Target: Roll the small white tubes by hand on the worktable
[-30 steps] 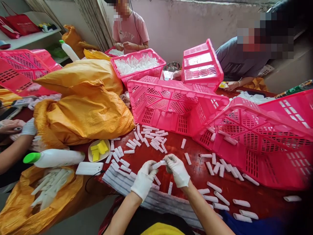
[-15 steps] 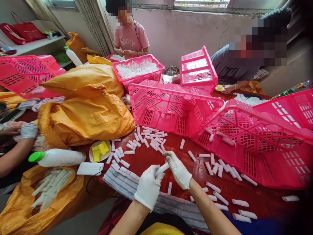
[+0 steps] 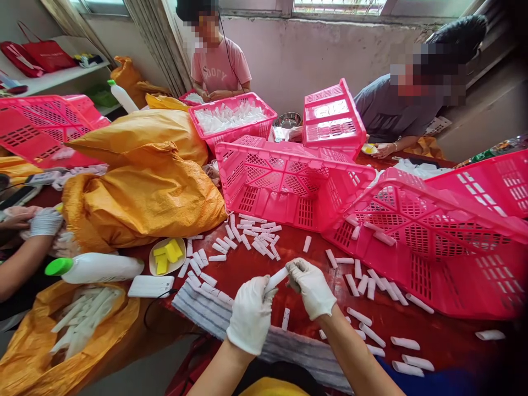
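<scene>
A white glove covers my left hand (image 3: 251,314), its fingers closed around the lower end of a white tube (image 3: 276,279). My right hand (image 3: 310,287), also gloved, has its fingertips pinched at the tube's upper end. The tube slants between the two hands, above the red table (image 3: 301,341). Many small white pieces (image 3: 264,242) lie beyond my hands, and longer white tubes (image 3: 373,334) are scattered to the right. One small piece (image 3: 286,319) rests below the hands, beside a striped grey towel (image 3: 218,313).
Pink baskets (image 3: 280,201) stand behind the pieces. Yellow sponges lie on a plate (image 3: 184,268) near a green-capped bottle (image 3: 103,268) and a white box (image 3: 150,286). Orange sacks (image 3: 152,192) are at left. A co-worker's gloved hand (image 3: 46,221) shows far left; two people sit across.
My right hand has moved slightly right and down. The tube in my left hand has shifted a little up and right. One white tube near the right basket lies at a different angle.
</scene>
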A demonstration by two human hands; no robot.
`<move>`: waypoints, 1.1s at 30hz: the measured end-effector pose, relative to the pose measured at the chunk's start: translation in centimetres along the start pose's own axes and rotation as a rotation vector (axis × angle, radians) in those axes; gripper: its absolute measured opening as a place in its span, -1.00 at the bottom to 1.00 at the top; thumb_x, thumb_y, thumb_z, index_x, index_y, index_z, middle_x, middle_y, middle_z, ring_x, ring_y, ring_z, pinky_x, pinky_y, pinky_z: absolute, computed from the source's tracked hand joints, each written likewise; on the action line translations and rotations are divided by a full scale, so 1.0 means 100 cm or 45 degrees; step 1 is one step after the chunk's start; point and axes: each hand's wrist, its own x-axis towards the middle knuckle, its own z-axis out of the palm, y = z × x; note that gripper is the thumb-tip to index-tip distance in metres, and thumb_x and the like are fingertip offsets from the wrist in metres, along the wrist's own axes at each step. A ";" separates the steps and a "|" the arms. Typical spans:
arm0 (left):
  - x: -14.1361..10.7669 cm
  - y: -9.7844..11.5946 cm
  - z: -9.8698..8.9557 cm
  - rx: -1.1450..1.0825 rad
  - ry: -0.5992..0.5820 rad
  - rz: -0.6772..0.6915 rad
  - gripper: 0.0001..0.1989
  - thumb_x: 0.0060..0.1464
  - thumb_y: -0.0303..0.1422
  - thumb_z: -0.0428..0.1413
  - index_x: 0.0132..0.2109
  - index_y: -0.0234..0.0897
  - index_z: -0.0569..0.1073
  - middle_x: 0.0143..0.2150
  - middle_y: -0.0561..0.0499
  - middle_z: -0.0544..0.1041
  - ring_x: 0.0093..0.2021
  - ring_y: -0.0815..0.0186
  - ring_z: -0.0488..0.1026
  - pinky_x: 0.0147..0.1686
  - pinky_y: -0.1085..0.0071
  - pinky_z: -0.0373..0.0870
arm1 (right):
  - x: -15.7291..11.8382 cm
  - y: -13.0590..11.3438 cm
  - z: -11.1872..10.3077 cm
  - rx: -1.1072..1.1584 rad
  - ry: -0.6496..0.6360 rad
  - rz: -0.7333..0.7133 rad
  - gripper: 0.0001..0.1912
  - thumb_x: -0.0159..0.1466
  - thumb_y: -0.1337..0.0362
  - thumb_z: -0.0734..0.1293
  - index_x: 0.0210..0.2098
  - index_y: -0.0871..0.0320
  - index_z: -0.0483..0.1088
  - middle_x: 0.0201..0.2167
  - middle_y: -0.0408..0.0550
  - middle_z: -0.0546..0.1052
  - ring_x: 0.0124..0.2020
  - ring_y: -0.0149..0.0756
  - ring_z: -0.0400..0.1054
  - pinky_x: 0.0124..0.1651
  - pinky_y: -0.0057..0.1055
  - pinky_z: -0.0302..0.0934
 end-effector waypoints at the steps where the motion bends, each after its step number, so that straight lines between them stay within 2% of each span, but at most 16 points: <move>1: 0.001 -0.001 -0.001 0.009 0.041 0.040 -0.82 0.12 -0.34 0.09 -0.14 -0.25 0.50 -0.22 -0.15 0.59 -0.19 0.10 0.52 -0.11 0.18 0.40 | 0.000 -0.003 0.001 0.002 0.009 0.023 -0.48 -0.11 -0.16 0.45 -0.61 0.11 0.20 -0.75 -0.33 0.13 -0.70 -0.52 -0.07 -0.56 -0.43 0.06; 4: 0.004 0.001 -0.003 -0.115 0.045 -0.056 -0.83 0.09 -0.31 0.13 -0.16 -0.23 0.50 -0.23 -0.12 0.59 -0.21 0.14 0.51 -0.13 0.23 0.40 | -0.003 -0.008 0.005 -0.030 0.065 0.011 -0.47 -0.13 -0.18 0.44 -0.61 0.11 0.21 -0.72 -0.31 0.16 -0.66 -0.49 -0.03 -0.55 -0.44 0.07; 8: 0.007 0.008 -0.007 -0.475 -0.153 -0.441 -0.79 0.04 -0.22 0.16 -0.21 -0.23 0.46 -0.27 0.00 0.59 -0.29 0.25 0.51 -0.28 0.37 0.43 | -0.005 -0.010 0.008 -0.169 0.016 -0.133 -0.50 -0.06 -0.17 0.42 -0.59 0.15 0.27 -0.65 -0.25 0.24 -0.58 -0.44 0.07 -0.51 -0.46 0.04; 10: 0.006 0.012 -0.009 -0.552 -0.201 -0.502 -0.79 0.05 -0.20 0.15 -0.24 -0.24 0.46 -0.28 0.02 0.59 -0.32 0.28 0.52 -0.33 0.41 0.43 | -0.006 -0.010 0.007 -0.172 -0.015 -0.146 -0.51 -0.04 -0.15 0.42 -0.58 0.16 0.29 -0.64 -0.24 0.24 -0.56 -0.44 0.08 -0.48 -0.46 0.05; 13: 0.003 0.013 -0.006 -0.357 -0.071 -0.329 -0.80 0.06 -0.23 0.15 -0.22 -0.24 0.47 -0.30 0.00 0.60 -0.31 0.26 0.53 -0.31 0.39 0.44 | -0.009 -0.012 0.007 -0.054 -0.026 -0.105 -0.50 -0.04 -0.17 0.41 -0.55 0.15 0.28 -0.66 -0.28 0.19 -0.60 -0.47 0.02 -0.53 -0.48 0.00; 17: -0.003 0.007 0.003 0.047 0.318 0.216 -0.82 0.13 -0.30 0.11 -0.16 -0.29 0.47 -0.30 -0.08 0.60 -0.35 0.23 0.54 -0.32 0.34 0.44 | -0.011 -0.014 0.010 0.052 0.014 -0.059 -0.49 -0.05 -0.19 0.41 -0.56 0.13 0.25 -0.69 -0.30 0.15 -0.65 -0.50 -0.04 -0.58 -0.48 -0.07; 19: -0.003 0.006 0.005 0.096 0.367 0.352 -0.86 0.16 -0.35 0.07 -0.17 -0.28 0.47 -0.32 -0.08 0.60 -0.38 0.24 0.53 -0.33 0.34 0.43 | -0.010 -0.013 0.010 0.037 0.050 -0.003 -0.48 -0.07 -0.19 0.42 -0.58 0.13 0.23 -0.71 -0.30 0.16 -0.66 -0.49 -0.03 -0.57 -0.48 -0.03; 20: -0.001 0.006 0.005 0.058 0.347 0.354 -0.87 0.16 -0.37 0.07 -0.18 -0.26 0.47 -0.31 -0.07 0.60 -0.36 0.24 0.53 -0.31 0.34 0.43 | -0.009 -0.013 0.009 0.030 0.063 0.024 -0.47 -0.08 -0.19 0.41 -0.59 0.12 0.22 -0.72 -0.31 0.15 -0.67 -0.50 -0.04 -0.57 -0.47 -0.02; 21: 0.002 0.006 0.004 -0.022 0.304 0.298 -0.88 0.14 -0.36 0.08 -0.19 -0.25 0.48 -0.30 -0.06 0.59 -0.33 0.24 0.52 -0.28 0.34 0.42 | -0.007 -0.012 0.007 0.025 0.068 0.038 -0.47 -0.07 -0.20 0.41 -0.59 0.12 0.21 -0.74 -0.32 0.14 -0.68 -0.50 -0.05 -0.58 -0.46 -0.01; 23: 0.008 0.009 0.001 -0.301 0.145 -0.008 -0.85 0.08 -0.29 0.14 -0.21 -0.23 0.47 -0.29 -0.04 0.58 -0.31 0.28 0.51 -0.27 0.37 0.41 | -0.003 -0.009 0.003 0.005 0.038 -0.008 -0.48 -0.04 -0.20 0.39 -0.57 0.11 0.22 -0.74 -0.32 0.13 -0.69 -0.50 -0.06 -0.58 -0.46 -0.03; 25: 0.015 0.013 -0.003 -0.705 -0.126 -0.457 -0.73 0.02 -0.14 0.17 -0.25 -0.25 0.42 -0.42 0.03 0.52 -0.49 0.38 0.42 -0.48 0.47 0.34 | -0.001 -0.004 -0.004 -0.036 -0.017 -0.142 -0.53 0.02 -0.16 0.39 -0.54 0.13 0.28 -0.70 -0.28 0.20 -0.65 -0.48 -0.01 -0.56 -0.47 -0.03; 27: 0.021 0.016 -0.009 -1.166 -0.471 -0.801 -0.60 -0.03 0.00 0.15 -0.34 -0.26 0.33 -0.58 0.15 0.36 -0.69 0.52 0.15 -0.69 0.56 0.06 | 0.000 0.000 -0.011 -0.065 -0.076 -0.279 -0.59 0.07 -0.10 0.39 -0.49 0.14 0.34 -0.60 -0.22 0.29 -0.58 -0.44 0.08 -0.52 -0.46 0.01; 29: 0.023 0.018 -0.013 -1.546 -0.790 -0.978 -0.51 -0.11 0.08 0.17 -0.38 -0.26 0.26 -0.66 0.25 0.18 -0.74 0.59 -0.11 -0.72 0.56 -0.17 | 0.000 0.004 -0.018 -0.076 -0.112 -0.344 -0.63 0.10 -0.06 0.39 -0.46 0.13 0.37 -0.53 -0.17 0.33 -0.52 -0.41 0.13 -0.47 -0.46 0.05; 31: 0.023 0.019 -0.016 -1.717 -1.010 -1.082 -0.47 -0.17 0.11 0.19 -0.37 -0.27 0.27 -0.67 0.30 0.07 -0.72 0.60 -0.21 -0.71 0.56 -0.22 | -0.001 0.005 -0.021 -0.092 -0.133 -0.352 -0.66 0.11 -0.04 0.40 -0.44 0.13 0.38 -0.52 -0.17 0.33 -0.51 -0.41 0.13 -0.46 -0.45 0.06; 32: 0.021 0.020 -0.016 -1.704 -1.047 -1.102 -0.46 -0.17 0.14 0.17 -0.36 -0.27 0.28 -0.67 0.30 0.03 -0.72 0.59 -0.23 -0.70 0.55 -0.22 | -0.002 0.005 -0.022 -0.097 -0.135 -0.345 -0.66 0.11 -0.03 0.40 -0.45 0.12 0.38 -0.53 -0.18 0.32 -0.52 -0.41 0.12 -0.47 -0.45 0.05; 33: 0.019 0.021 -0.015 -1.617 -1.005 -1.079 -0.46 -0.14 0.15 0.13 -0.35 -0.27 0.29 -0.67 0.29 0.03 -0.72 0.57 -0.21 -0.70 0.54 -0.20 | -0.003 0.004 -0.021 -0.100 -0.142 -0.328 -0.65 0.11 -0.04 0.40 -0.46 0.12 0.37 -0.56 -0.19 0.30 -0.54 -0.41 0.10 -0.48 -0.44 0.04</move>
